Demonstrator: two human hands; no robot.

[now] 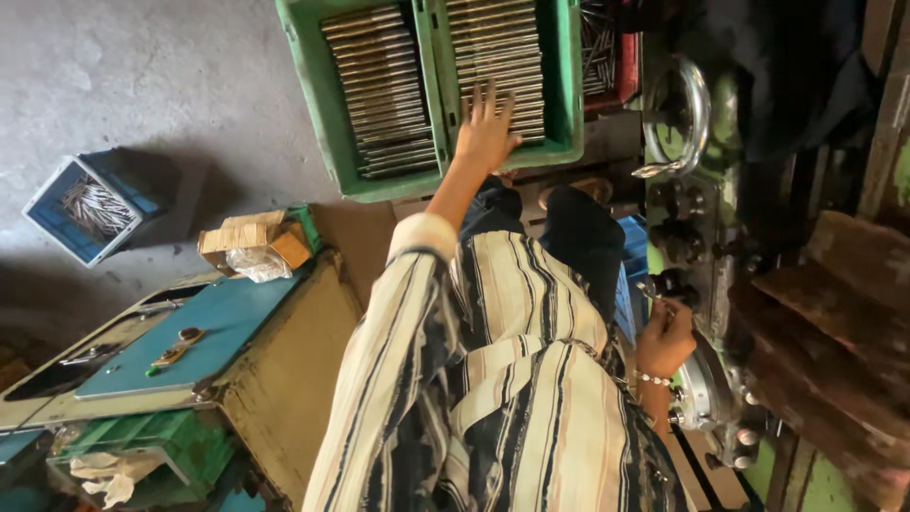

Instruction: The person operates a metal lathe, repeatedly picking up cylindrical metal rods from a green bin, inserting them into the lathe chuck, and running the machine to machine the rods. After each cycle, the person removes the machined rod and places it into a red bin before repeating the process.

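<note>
Steel rods, crate reach

Steel rods [498,57] fill green crate [327,114] in rows. Left hand [485,133], fingers spread, rests on them, gripping none yet. Right hand [664,341] is curled closed around a rod [654,296] at the green machine [706,237].

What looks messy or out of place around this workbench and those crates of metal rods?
Mostly tidy: rods lie in neat rows in the green crate under the left hand. Odd spots: rods heaped loosely in the blue crate on the floor, and a crumpled rag in a green bin.
</note>
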